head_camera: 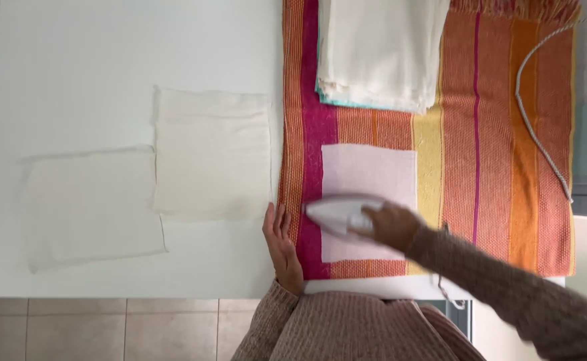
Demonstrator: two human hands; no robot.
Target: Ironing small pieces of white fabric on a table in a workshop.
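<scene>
Overhead view of a white counter (106, 53) seen from the person's head. The right hand (390, 224) is closed around the handle of a white iron (339, 212), whose pointed nose faces left; the iron rests on a pale square cloth (368, 174) lying flat on a striped blanket (494, 154) of magenta, orange and yellow that pads the right half of the counter. The left hand (281, 244) lies open and flat, palm down, fingers extended, at the blanket's left edge, just beside the square cloth and apart from the iron.

Handling, as judged: the iron appears rigid and fairly heavy, with a hot sole, so the handle on top is the only sound place to hold it. The square cloth looks thin, light and limp, likely to crease or slide; its corners and edges offer the best hold.

Beyond the iron, a stack of folded cream cloths (380, 50) sits at the blanket's far end. Two single cream cloths (210, 154) (93, 207) lie spread on the bare counter to the left, overlapping slightly at one corner. A grey cord (534, 127) curves across the blanket's right side.

Obscured: the iron's handle and rear are covered by the right hand, the iron itself is blurred, and the stack is cut off by the top frame edge.
</scene>
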